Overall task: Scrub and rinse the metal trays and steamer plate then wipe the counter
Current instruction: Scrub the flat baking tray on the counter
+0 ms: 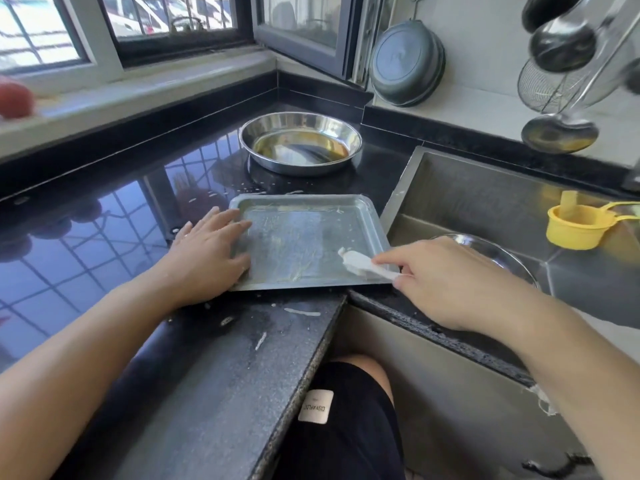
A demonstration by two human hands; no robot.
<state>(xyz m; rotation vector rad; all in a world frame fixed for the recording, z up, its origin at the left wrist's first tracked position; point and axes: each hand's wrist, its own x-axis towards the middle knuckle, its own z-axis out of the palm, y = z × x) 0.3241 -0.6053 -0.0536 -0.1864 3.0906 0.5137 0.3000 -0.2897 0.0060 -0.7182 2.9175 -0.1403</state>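
The left hand (207,251) is lying flat, fingers straight and spread, pressing down on the left rim of the rectangular metal tray (304,244). The right hand (446,282) is reaching in from the right, thumb and fingers pinching the handle of a white scraper (363,265). The scraper is lying low across the tray's near right corner, its blade pointing left and slightly away. The tray is sitting flat on the black counter (104,244), its right edge overhanging the sink (485,202). A round metal pan (300,142) is standing behind it.
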